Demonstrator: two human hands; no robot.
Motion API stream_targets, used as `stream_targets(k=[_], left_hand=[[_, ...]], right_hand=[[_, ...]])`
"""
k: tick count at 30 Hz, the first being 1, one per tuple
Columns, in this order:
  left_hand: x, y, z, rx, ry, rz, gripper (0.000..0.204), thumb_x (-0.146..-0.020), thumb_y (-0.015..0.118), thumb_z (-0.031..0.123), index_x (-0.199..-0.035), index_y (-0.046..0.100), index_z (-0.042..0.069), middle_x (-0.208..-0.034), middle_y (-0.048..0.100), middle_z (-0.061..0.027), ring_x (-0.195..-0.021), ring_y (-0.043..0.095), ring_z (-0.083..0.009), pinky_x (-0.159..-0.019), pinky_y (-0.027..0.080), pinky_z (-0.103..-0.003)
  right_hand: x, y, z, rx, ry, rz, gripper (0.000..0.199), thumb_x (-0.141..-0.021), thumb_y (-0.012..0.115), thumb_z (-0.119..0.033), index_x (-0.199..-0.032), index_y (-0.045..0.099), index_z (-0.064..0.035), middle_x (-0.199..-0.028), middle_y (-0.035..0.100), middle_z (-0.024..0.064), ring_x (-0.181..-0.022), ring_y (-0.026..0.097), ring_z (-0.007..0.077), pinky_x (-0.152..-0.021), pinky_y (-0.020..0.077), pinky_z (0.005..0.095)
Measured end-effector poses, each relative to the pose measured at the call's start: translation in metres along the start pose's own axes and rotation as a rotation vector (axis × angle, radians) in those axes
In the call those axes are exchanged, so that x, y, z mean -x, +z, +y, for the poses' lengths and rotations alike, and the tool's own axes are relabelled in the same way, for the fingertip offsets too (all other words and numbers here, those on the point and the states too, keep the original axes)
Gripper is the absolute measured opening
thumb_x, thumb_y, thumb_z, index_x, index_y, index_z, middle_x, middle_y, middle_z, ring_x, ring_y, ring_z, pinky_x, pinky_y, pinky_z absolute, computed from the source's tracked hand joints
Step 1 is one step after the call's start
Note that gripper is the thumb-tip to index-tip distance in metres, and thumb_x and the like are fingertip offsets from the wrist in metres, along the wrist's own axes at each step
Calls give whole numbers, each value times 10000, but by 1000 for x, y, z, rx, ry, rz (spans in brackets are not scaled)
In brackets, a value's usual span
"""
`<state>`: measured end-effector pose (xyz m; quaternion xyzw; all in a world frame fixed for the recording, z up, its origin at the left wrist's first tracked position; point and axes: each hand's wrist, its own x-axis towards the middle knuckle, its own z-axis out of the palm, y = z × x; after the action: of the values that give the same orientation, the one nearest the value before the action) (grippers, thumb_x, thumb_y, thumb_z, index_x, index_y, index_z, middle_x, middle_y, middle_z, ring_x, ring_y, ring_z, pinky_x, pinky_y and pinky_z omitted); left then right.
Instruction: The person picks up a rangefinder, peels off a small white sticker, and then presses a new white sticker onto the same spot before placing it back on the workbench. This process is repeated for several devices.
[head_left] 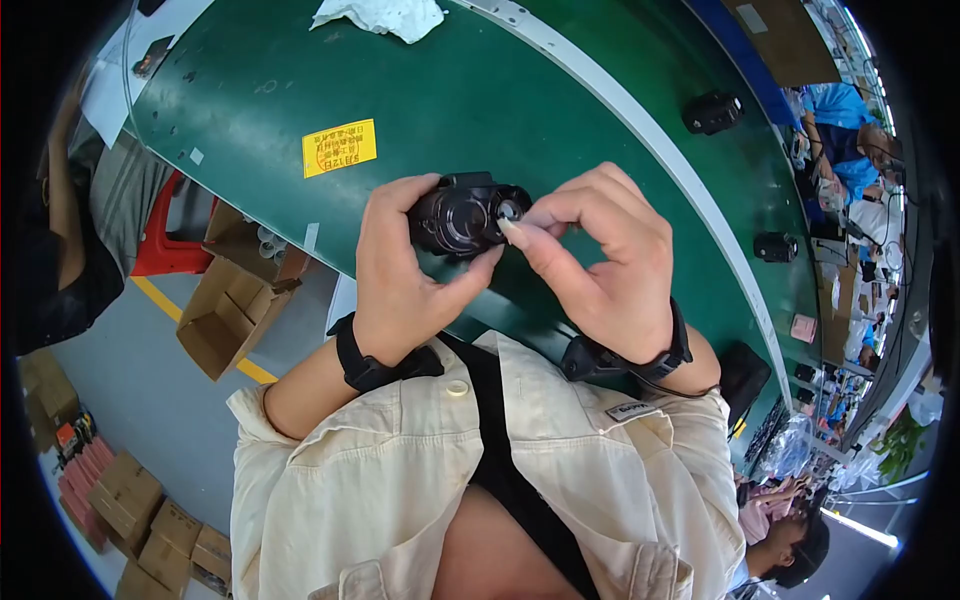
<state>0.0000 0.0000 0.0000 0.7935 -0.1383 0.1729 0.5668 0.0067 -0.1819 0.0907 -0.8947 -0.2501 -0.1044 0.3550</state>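
My left hand (405, 270) is wrapped round a black device (452, 222) with a large round glossy lens on its face and a smaller round eyepiece-like part on its right side. I hold it above the green work surface (250, 80). My right hand (610, 255) comes in from the right with thumb and forefinger pinched together at the smaller round part. Whatever lies between those fingertips is too small to make out. Both wrists wear black straps (372, 362). A yellow label (340, 148) with printing lies flat on the surface, left of the device.
A pale metal rail (640, 120) curves past on the right. Beyond it, similar black devices (712, 112) rest on a green belt. A crumpled white cloth (382, 14) lies at the far edge. Open cardboard boxes (235, 315) and a red stool (172, 232) stand left. Other people sit nearby.
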Motion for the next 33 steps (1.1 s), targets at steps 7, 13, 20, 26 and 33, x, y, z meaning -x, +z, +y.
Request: stream_targets(k=[7, 13, 20, 26, 33], left_hand=[[-6, -4, 8, -179, -30, -32, 716, -583, 866, 226, -1201, 534, 82, -982, 540, -116, -868, 563, -290, -731, 455, -385], [-3, -3, 1, -213, 80, 28, 652, -579, 862, 262, -1138, 579, 80, -977, 554, -104, -857, 560, -285, -722, 445, -389], [-6, -2, 2, -222, 129, 14, 632, -587, 870, 209, -1124, 577, 50, -972, 590, -114, -831, 561, -308, -722, 456, -392], [-5, 2, -2, -206, 106, 33, 591, -610, 842, 252, -1106, 586, 60, -933, 607, -66, -826, 556, -266, -698, 408, -366], [-4, 1, -4, -219, 102, 45, 560, -625, 820, 257, -1099, 590, 67, -944, 612, -55, -827, 557, -250, -691, 391, -361]], right_hand=[[-7, -1, -11, 7, -76, 38, 216, -705, 807, -66, -845, 646, -32, -812, 629, 82, -710, 566, 221, -603, 435, 307], [-3, 11, -12, 113, -189, 32, 190, -720, 795, -58, -842, 652, -27, -805, 624, 84, -697, 564, 220, -616, 441, 303], [-8, 7, -9, -231, 137, -115, 121, -786, 749, -27, -873, 669, -4, -798, 619, 69, -676, 554, 140, -600, 420, 256], [-8, 18, -15, -258, 316, 1, 49, -832, 710, 4, -873, 685, 10, -792, 611, 38, -662, 517, 81, -582, 402, 221], [2, 36, -3, -195, 171, 137, 90, -829, 695, 35, -916, 680, 16, -883, 603, 68, -711, 510, 85, -625, 410, 218]])
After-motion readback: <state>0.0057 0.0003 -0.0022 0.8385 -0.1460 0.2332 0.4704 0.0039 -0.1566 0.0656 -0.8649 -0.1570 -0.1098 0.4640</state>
